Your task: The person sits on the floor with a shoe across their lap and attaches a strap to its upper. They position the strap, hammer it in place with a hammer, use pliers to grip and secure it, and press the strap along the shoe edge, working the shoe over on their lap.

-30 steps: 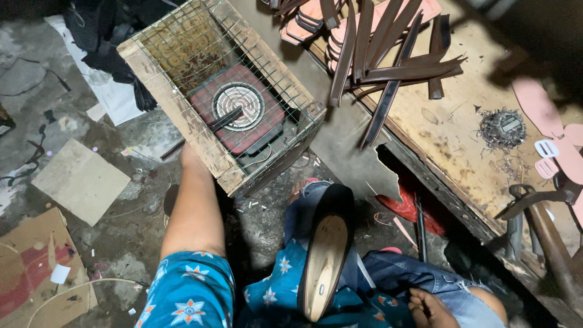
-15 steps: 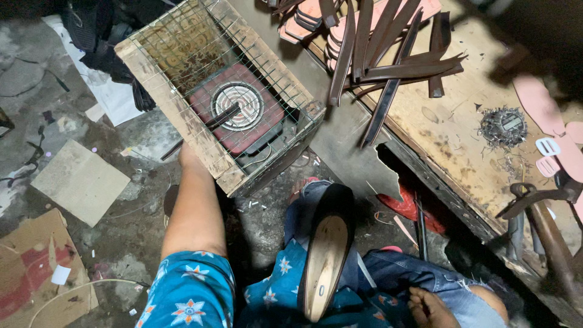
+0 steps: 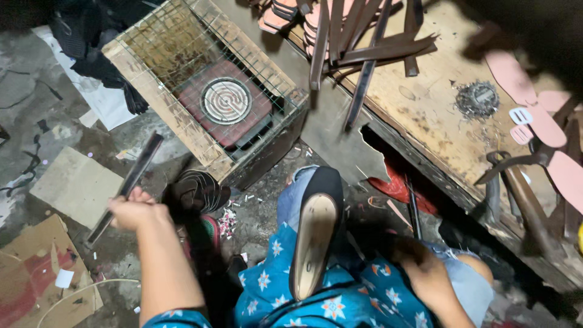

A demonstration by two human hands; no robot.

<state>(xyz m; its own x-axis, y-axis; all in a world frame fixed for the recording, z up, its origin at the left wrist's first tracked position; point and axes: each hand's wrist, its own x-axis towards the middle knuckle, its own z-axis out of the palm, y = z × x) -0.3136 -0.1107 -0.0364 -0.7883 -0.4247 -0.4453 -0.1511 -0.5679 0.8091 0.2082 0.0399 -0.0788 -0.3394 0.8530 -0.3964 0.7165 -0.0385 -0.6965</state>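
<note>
The left hand (image 3: pixel 135 212) is closing its grip around a long dark strip (image 3: pixel 124 188), holding it slanted over the littered floor just beside a flat brown cardboard sheet (image 3: pixel 76 187). The right hand (image 3: pixel 425 273) is resting low by the knee; whether its grip is open or closed cannot be told. A black shoe sole (image 3: pixel 316 234) is lying on the lap between the arms. Ahead, a wire-mesh wooden box (image 3: pixel 182 127) is enclosing a red square hotplate (image 3: pixel 226 102), and more dark strips (image 3: pixel 358 48) are lying on the worktop (image 3: pixel 425 115).

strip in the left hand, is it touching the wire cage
Apart. The head view shows the dark strip gripped in the left hand, with bare floor between its upper end and the cage.
</note>
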